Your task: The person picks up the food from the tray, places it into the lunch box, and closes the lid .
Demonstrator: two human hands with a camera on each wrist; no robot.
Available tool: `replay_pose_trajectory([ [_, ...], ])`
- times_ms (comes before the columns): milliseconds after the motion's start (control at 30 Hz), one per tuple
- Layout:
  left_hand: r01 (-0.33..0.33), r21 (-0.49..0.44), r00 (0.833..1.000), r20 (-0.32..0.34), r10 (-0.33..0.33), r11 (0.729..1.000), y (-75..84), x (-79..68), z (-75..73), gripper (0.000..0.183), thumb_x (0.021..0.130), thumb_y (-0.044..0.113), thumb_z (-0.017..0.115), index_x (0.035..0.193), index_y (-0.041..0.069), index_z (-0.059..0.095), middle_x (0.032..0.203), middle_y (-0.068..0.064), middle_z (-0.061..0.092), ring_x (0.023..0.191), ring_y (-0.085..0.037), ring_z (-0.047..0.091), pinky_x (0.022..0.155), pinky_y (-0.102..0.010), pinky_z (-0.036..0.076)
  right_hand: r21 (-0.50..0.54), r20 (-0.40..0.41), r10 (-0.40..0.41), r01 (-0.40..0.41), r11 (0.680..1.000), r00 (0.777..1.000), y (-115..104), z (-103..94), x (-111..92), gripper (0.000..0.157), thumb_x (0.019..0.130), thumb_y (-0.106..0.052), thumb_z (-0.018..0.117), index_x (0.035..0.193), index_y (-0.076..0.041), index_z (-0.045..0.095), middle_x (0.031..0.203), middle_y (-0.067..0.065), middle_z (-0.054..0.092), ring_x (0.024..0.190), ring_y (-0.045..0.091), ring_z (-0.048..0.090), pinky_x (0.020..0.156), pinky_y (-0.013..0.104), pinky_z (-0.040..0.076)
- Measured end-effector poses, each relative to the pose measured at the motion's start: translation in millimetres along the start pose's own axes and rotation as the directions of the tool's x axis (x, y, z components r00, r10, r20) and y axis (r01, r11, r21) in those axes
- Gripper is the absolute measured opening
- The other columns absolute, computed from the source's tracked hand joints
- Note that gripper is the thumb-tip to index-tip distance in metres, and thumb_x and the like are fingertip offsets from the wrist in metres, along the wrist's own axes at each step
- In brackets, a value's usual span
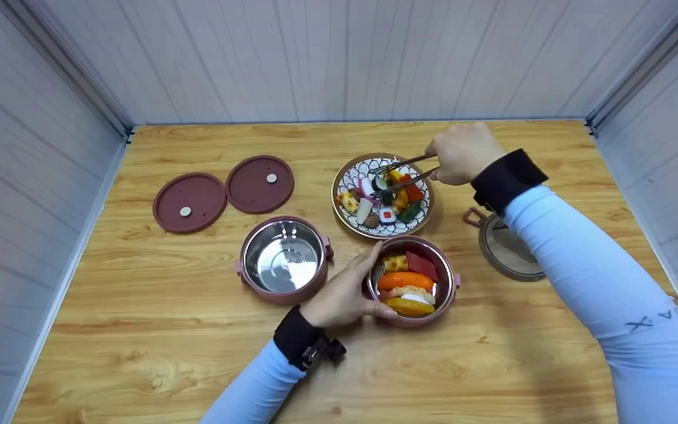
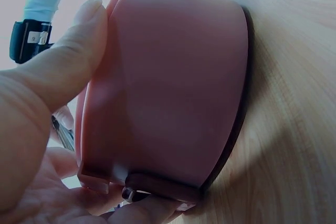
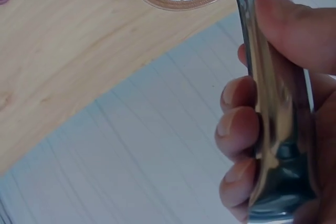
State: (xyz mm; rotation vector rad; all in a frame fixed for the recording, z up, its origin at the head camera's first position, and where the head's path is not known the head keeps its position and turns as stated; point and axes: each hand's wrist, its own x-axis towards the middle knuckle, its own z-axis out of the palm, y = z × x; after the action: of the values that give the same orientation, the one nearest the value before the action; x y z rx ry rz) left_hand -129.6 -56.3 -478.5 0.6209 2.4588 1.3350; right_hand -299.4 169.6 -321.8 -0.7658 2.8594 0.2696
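Observation:
My left hand point(image 1: 342, 297) holds a pink round pot point(image 1: 415, 321) by its side, thumb at the near rim, fingers round the wall and side latch. Inside lie an orange oblong piece point(image 1: 405, 281), a yellow piece point(image 1: 409, 307), a red piece point(image 1: 422, 265) and others. My right hand point(image 1: 465, 154) grips metal tongs point(image 3: 278, 129), fingers and thumb curled round the arms. The tongs' spread tips reach down over a patterned plate point(image 1: 352, 176) of small toy-like foods, on either side of a dark-edged round piece point(image 1: 381, 184). Whether they touch it I cannot tell.
Left of the held pot stands a second pink pot point(image 1: 283, 259) with a shiny steel inside. Two maroon round lids point(image 1: 259, 182) with white knobs lie at back left. A see-through lid point(image 1: 507, 250) with a looped handle lies partly under the right forearm. Pale panels point(image 1: 315, 65) border the table.

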Motion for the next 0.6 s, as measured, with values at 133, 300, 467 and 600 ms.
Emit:
replay_pose_trajectory([
  [133, 0.007, -0.001, 1.0, 0.002, -0.007, 1.0, -0.1, 0.9, 0.5, 0.123, 0.067, 0.047, 0.087, 0.161, 0.019, 0.012, 0.161, -0.019, 0.02, 0.146, -0.029, 0.023, 0.117, -0.039, 0.021, -0.028, -0.005, -0.014, 0.014, 1.0, 1.0, -3, -1.8, 3, 0.043, 0.084, -0.033, 0.074, 0.121, -0.01, 0.071, 0.111, 0.016, 0.071, 0.1, 0.036, 0.063, 0.08, 0.057, 0.047],
  [300, 0.005, -0.002, 1.0, 0.004, -0.005, 1.0, 0.5, 2.2, 0.8, 0.123, 0.067, 0.048, 0.087, 0.161, 0.019, 0.012, 0.161, -0.017, 0.02, 0.145, -0.029, 0.023, 0.117, -0.039, 0.022, -0.046, -0.036, -0.023, 0.021, 0.999, 0.999, -1, 0.0, 1, 0.041, 0.083, -0.033, 0.076, 0.118, -0.012, 0.073, 0.107, 0.014, 0.072, 0.096, 0.035, 0.064, 0.077, 0.056, 0.048],
  [467, -0.008, -0.005, 1.0, 0.006, 0.009, 1.0, -0.9, 2.6, 1.9, 0.123, 0.068, 0.047, 0.086, 0.161, 0.018, 0.012, 0.162, -0.015, 0.021, 0.145, -0.027, 0.024, 0.117, -0.039, 0.021, 0.011, -0.038, 0.029, -0.029, 1.0, 0.999, 1, -0.3, -10, 0.045, 0.083, -0.034, 0.075, 0.124, -0.016, 0.071, 0.117, 0.015, 0.069, 0.102, 0.039, 0.063, 0.08, 0.057, 0.047],
  [600, -0.006, -0.007, 1.0, 0.0, 0.006, 1.0, -2.0, 2.2, 0.0, 0.122, 0.068, 0.045, 0.088, 0.161, 0.017, 0.013, 0.161, -0.015, 0.021, 0.145, -0.027, 0.024, 0.117, -0.039, 0.021, 0.14, -0.044, 0.116, -0.109, 0.984, 0.992, 1, 4.0, -27, 0.048, 0.088, -0.039, 0.073, 0.131, -0.018, 0.066, 0.125, 0.016, 0.065, 0.107, 0.04, 0.06, 0.081, 0.056, 0.045],
])
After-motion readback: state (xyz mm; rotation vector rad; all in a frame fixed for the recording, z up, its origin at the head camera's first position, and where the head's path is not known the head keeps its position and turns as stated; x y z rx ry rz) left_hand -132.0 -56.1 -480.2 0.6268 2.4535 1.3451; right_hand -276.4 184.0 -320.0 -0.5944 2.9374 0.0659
